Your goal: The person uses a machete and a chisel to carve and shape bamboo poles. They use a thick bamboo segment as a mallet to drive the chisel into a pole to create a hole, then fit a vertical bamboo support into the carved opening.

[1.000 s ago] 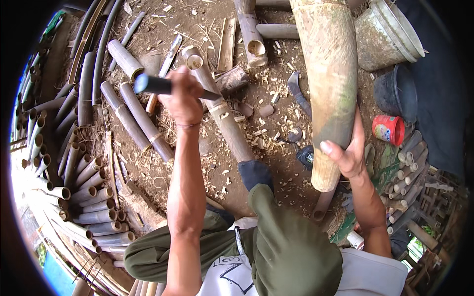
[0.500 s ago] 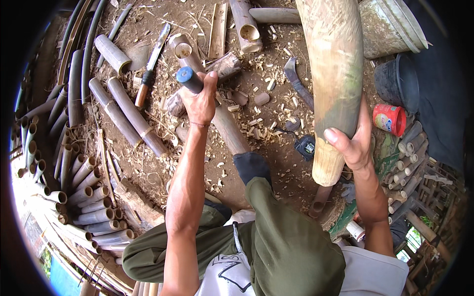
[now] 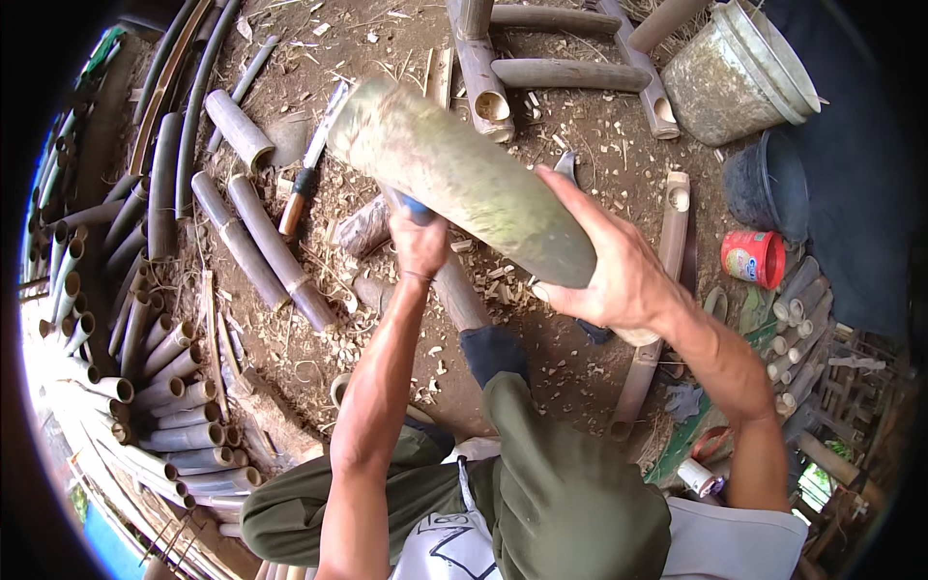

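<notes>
In the middle, my right hand (image 3: 623, 266) is closed round the narrower end of a heavy wooden mallet (image 3: 464, 179). The mallet is a thick log tilted to the upper left, blurred by motion, passing above my left hand (image 3: 420, 246). My left hand grips an upright tool with a blue-topped handle (image 3: 418, 210), mostly hidden by the mallet; its working end is out of sight. Beneath that fist runs a bamboo pole (image 3: 458, 290) toward my dark-covered foot (image 3: 495, 353). Whether mallet and handle touch, I cannot tell.
A long knife (image 3: 302, 184) and two bamboo lengths (image 3: 275, 246) lie left. Stacked bamboo pieces (image 3: 193, 435) fill the lower left. A jointed bamboo frame (image 3: 570, 74) lies at the back. To the right stand a dirty bucket (image 3: 730, 82), a black bucket (image 3: 759, 184) and a red tub (image 3: 764, 259).
The mallet has swung from upright on the right to a leftward tilt over my left hand. My right hand has moved left with it. The left hand keeps its grip.
</notes>
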Demonstrator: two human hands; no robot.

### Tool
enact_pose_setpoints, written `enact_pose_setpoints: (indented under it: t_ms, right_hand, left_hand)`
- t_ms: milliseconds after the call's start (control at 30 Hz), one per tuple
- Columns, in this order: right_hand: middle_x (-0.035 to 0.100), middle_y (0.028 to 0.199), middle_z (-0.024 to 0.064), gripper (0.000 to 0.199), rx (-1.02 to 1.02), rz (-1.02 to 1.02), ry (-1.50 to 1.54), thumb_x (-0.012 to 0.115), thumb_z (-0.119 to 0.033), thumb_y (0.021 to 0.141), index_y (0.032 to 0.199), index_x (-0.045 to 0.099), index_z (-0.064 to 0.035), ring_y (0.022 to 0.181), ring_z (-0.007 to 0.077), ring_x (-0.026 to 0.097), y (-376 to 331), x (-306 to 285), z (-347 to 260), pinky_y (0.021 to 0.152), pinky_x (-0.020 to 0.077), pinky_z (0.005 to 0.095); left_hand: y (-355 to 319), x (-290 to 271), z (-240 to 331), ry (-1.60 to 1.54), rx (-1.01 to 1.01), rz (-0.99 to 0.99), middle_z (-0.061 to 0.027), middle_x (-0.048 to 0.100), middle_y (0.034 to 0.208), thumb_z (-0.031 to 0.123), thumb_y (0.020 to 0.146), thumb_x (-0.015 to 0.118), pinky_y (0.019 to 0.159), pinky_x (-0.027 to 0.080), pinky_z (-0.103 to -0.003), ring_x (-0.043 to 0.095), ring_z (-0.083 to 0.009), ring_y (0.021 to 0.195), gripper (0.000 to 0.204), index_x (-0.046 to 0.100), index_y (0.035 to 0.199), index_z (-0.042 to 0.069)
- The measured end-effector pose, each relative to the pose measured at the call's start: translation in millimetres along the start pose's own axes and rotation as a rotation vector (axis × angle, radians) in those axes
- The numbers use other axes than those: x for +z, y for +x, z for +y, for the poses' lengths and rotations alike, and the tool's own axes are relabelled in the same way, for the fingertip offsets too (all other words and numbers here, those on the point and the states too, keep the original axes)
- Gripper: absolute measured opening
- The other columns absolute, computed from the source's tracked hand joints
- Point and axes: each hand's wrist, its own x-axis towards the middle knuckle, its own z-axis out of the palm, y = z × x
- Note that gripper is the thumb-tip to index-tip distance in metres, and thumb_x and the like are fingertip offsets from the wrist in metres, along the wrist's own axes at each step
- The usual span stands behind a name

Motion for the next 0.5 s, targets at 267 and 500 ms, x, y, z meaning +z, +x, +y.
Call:
enact_pose_setpoints:
  t_ms: [267,500]
  right_hand:
    - [0.049,0.135,0.0204,0.093,-0.033,0.283,0.528,0.072,-0.017,0.074,0.149,0.022,0.0055,0.125,0.0271,0.051,4,-19,9,0.107,0.0389,0.0367]
    - [0.050,0.131,0.0170,0.090,0.108,0.322,0.455,0.071,-0.020,0.074,0.147,0.026,0.0067,0.118,0.0225,0.052,-9,-32,8,0.102,0.0406,0.0341]
  left_hand:
    - [-24,16,64,0.054,0.191,-0.689,-0.0010,0.062,0.063,0.016,0.089,0.066,0.048,0.043,-0.030,0.055,-0.0124,0.052,0.021,0.060,0.071,0.007]
    - [38,-20,39,-0.355,-0.194,0.072,0.0024,0.041,0.051,0.014,0.088,0.065,0.040,0.028,-0.022,0.034,-0.0063,0.041,0.031,0.044,0.066,0.012]
